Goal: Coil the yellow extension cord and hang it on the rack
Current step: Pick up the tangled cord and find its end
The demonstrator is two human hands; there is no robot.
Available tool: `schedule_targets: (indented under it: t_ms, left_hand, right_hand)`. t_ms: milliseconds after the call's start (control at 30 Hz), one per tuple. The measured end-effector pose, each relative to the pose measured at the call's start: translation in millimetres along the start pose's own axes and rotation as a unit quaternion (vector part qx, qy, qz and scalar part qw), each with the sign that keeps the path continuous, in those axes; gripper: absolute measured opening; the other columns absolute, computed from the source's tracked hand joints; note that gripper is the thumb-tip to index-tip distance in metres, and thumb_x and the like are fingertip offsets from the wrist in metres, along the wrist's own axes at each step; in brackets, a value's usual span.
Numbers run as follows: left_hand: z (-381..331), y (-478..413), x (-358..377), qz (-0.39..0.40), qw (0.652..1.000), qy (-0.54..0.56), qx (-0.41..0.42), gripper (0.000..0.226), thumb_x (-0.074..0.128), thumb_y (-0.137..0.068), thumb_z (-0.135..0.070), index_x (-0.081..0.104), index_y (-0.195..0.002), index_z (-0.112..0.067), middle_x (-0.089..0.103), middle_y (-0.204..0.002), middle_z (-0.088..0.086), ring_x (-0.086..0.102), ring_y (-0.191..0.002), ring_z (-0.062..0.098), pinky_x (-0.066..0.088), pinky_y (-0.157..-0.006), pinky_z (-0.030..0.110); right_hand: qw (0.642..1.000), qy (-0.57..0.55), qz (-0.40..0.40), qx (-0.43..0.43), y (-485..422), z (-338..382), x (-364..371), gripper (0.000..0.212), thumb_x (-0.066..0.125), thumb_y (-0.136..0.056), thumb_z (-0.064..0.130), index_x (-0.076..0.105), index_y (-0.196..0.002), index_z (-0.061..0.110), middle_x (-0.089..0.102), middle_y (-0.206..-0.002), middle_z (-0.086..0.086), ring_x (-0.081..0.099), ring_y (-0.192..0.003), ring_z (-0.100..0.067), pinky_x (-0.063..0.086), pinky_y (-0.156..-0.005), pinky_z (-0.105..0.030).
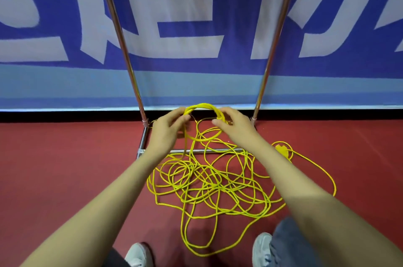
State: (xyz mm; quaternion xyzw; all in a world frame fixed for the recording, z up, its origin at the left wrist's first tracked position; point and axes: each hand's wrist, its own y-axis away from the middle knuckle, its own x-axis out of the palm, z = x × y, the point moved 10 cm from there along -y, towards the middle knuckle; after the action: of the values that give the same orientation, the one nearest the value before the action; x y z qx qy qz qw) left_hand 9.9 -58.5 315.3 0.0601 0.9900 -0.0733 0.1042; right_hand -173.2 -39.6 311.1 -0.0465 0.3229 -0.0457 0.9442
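A long yellow extension cord (209,181) lies in a loose tangle on the red floor in front of me. A small coil of several loops of it (204,106) is held up between my hands. My left hand (169,126) pinches the coil's left side, and a strand drops from it to the pile. My right hand (232,124) grips the coil's right side. The cord's yellow plug end (281,150) rests on the floor to the right. The metal rack (122,33) stands just beyond, with two slanted uprights and a low base bar (209,150).
A blue banner (196,26) with large white letters hangs behind the rack. My two white shoes (139,254) show at the bottom edge, close to the cord's nearest loop. Red floor spreads to the left and right.
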Motion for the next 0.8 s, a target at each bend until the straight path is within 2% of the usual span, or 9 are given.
schedule_targets:
  t_ms: [67,167,267,400,467,533,633,733,800]
  left_hand:
    - [5.6,-3.7,4.2,-0.006,0.999,0.041,-0.031,0.02,0.054,-0.097,-0.013,0.067,-0.091,-0.027,0.067,-0.077,0.001,0.067,-0.077,0.018,0.055,-0.062,0.025]
    - [9.1,-5.8,20.4,0.011,0.996,0.073,-0.056,0.018,0.052,-0.098,-0.012,0.065,-0.092,-0.022,0.065,-0.076,0.002,0.068,-0.073,0.018,0.052,-0.057,0.022]
    - [11.9,-9.6,30.0,0.012,0.993,0.092,-0.067,0.012,0.053,-0.098,-0.014,0.064,-0.096,-0.018,0.064,-0.079,0.007,0.069,-0.071,0.02,0.051,-0.055,0.021]
    - [22.9,-16.7,22.9,-0.028,0.988,0.111,-0.105,0.008,0.058,-0.095,-0.017,0.065,-0.092,-0.014,0.065,-0.08,0.005,0.068,-0.077,0.023,0.054,-0.055,0.024]
    - [31.0,-18.7,19.3,-0.034,0.986,0.103,-0.124,0.006,0.061,-0.093,-0.017,0.065,-0.091,-0.013,0.065,-0.08,0.004,0.067,-0.08,0.022,0.054,-0.054,0.023]
    - [37.0,-20.7,17.6,-0.032,0.985,0.098,-0.138,0.006,0.063,-0.092,-0.016,0.065,-0.087,-0.014,0.065,-0.077,0.003,0.067,-0.078,0.021,0.053,-0.055,0.023]
    - [42.2,-20.0,22.4,-0.012,0.981,0.103,-0.161,0.009,0.066,-0.09,-0.016,0.063,-0.081,-0.015,0.067,-0.067,-0.001,0.068,-0.07,0.018,0.052,-0.061,0.027]
    - [42.2,-15.5,34.0,0.021,0.978,0.114,-0.173,0.017,0.069,-0.086,-0.009,0.059,-0.073,-0.015,0.07,-0.073,0.006,0.068,-0.064,0.013,0.054,-0.062,0.024]
    - [41.7,-13.6,36.2,0.029,0.98,0.102,-0.168,0.022,0.071,-0.084,-0.008,0.055,-0.07,-0.014,0.07,-0.077,0.011,0.068,-0.063,0.016,0.054,-0.06,0.024]
  right_hand:
    - [0.999,0.019,-0.023,0.034,-5.5,-14.0,-1.4,0.025,0.063,-0.088,0.03,0.062,-0.107,0.014,0.06,-0.095,-0.008,0.055,-0.086,-0.022,0.03,-0.067,-0.025]
    - [0.991,-0.011,-0.105,0.079,-5.7,-27.7,-15.5,0.044,0.066,-0.087,0.026,0.049,-0.122,0.007,0.062,-0.106,-0.013,0.057,-0.099,-0.029,0.035,-0.076,-0.028]
    - [0.982,-0.032,-0.143,0.118,-2.7,-36.5,-24.7,0.043,0.071,-0.084,0.026,0.049,-0.114,0.004,0.059,-0.101,-0.008,0.054,-0.088,-0.023,0.033,-0.069,-0.022]
    - [0.952,-0.24,-0.081,0.174,-7.3,-53.6,-8.0,0.034,0.074,-0.08,0.023,0.065,-0.109,0.006,0.067,-0.098,-0.007,0.065,-0.08,-0.017,0.054,-0.074,-0.026]
    - [0.935,-0.3,-0.012,0.186,-7.1,-54.7,6.4,0.031,0.071,-0.082,0.016,0.066,-0.11,0.003,0.069,-0.092,-0.006,0.064,-0.079,-0.012,0.053,-0.076,-0.021]
    - [0.923,-0.33,0.034,0.193,-3.6,-54.0,14.4,0.031,0.071,-0.082,0.012,0.063,-0.111,0.007,0.071,-0.091,-0.006,0.065,-0.082,-0.014,0.051,-0.087,-0.028]
    - [0.912,-0.36,0.03,0.195,-3.7,-55.3,10.5,0.033,0.068,-0.084,0.011,0.06,-0.116,0.012,0.072,-0.091,-0.005,0.066,-0.083,-0.014,0.048,-0.088,-0.028]
    - [0.902,-0.391,0.02,0.185,-8.8,-50.5,7.5,0.019,0.058,-0.091,0.012,0.064,-0.109,0.011,0.068,-0.096,-0.008,0.061,-0.09,-0.017,0.045,-0.084,-0.026]
    - [0.892,-0.408,0.03,0.193,-9.1,-49.2,11.5,0.014,0.052,-0.095,0.012,0.064,-0.102,0.01,0.066,-0.101,-0.014,0.061,-0.094,-0.023,0.047,-0.089,-0.031]
